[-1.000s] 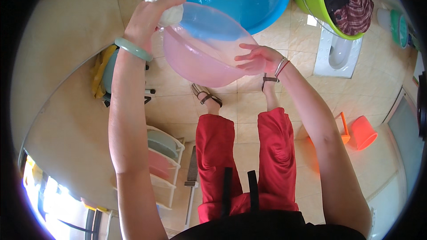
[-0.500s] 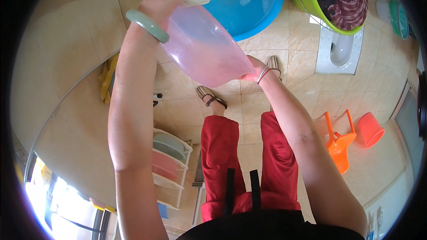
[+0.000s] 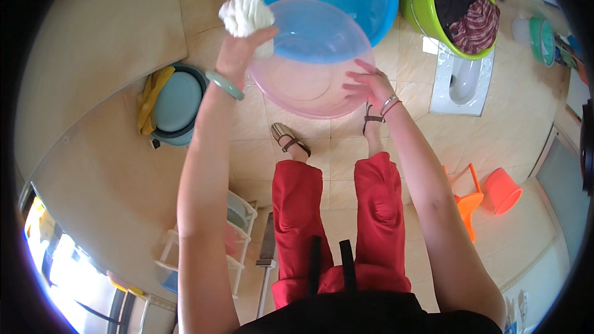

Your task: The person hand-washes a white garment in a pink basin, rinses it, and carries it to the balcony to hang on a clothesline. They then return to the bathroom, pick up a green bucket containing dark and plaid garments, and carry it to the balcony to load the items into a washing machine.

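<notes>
The left hand (image 3: 238, 52) is closed on a bunched, folded white cloth (image 3: 244, 12), thumb extended. The right hand (image 3: 372, 85) has fingers spread at the right rim of a round, translucent pink basin (image 3: 309, 89); whether it grips cannot be told. The basin overlaps the smooth blue tub (image 3: 385, 21) in view. Beyond, a green bucket (image 3: 419, 9) contains crumpled fabric (image 3: 475, 25).

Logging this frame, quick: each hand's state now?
Left hand: closed around the white cloth.
Right hand: spread open at the edge of the pink basin; whether it bears weight is unclear.
</notes>
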A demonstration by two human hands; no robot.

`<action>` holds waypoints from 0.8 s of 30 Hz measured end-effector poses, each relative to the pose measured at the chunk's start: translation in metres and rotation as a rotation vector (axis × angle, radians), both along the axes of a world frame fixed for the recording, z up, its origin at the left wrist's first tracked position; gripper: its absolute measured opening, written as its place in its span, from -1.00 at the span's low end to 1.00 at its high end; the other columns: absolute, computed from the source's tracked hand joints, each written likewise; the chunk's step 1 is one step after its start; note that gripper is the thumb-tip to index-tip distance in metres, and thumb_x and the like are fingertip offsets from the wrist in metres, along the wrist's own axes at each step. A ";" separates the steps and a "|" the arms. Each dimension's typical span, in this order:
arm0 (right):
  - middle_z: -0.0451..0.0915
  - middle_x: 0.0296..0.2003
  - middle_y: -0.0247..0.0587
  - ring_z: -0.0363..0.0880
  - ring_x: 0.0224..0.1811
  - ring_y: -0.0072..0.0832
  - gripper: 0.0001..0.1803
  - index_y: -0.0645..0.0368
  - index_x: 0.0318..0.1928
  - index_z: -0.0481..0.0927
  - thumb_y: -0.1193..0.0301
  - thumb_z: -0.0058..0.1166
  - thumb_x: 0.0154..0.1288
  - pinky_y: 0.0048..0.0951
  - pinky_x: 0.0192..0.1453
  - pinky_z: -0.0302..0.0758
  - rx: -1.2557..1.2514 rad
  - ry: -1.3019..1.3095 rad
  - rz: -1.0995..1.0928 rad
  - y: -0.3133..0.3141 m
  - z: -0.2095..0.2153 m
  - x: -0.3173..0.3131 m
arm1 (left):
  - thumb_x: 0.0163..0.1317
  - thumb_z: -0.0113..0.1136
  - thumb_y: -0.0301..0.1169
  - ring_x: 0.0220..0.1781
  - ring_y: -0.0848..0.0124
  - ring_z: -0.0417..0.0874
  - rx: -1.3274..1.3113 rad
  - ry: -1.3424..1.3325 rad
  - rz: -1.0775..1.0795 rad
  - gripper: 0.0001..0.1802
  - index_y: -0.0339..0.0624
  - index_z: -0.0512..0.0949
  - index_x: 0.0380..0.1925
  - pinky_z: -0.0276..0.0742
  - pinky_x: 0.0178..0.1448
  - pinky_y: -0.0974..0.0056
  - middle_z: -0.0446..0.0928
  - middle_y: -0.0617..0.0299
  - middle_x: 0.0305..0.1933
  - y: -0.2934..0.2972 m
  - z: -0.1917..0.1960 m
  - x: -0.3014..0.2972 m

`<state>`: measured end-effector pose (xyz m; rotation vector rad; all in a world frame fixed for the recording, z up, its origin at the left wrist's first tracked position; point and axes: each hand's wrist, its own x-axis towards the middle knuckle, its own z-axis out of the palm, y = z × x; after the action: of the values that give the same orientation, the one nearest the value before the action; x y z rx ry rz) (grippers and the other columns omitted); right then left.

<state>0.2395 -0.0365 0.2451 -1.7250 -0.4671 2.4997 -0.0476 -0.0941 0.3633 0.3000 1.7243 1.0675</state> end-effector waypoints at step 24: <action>0.29 0.29 0.02 0.42 0.22 -0.02 -0.37 0.06 0.38 0.18 0.60 -0.13 0.29 0.13 0.17 0.50 0.093 -0.108 0.256 0.013 0.079 -0.045 | -0.06 0.37 -0.37 -0.01 0.33 0.61 0.378 0.088 0.864 -0.49 -0.17 0.54 -0.02 0.50 0.11 0.25 0.59 0.17 -0.05 -0.193 0.101 0.066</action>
<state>0.1950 -0.0233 0.3245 -1.8781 -0.8489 2.5065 0.0189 -0.2867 0.4647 -0.2059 1.7470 2.0365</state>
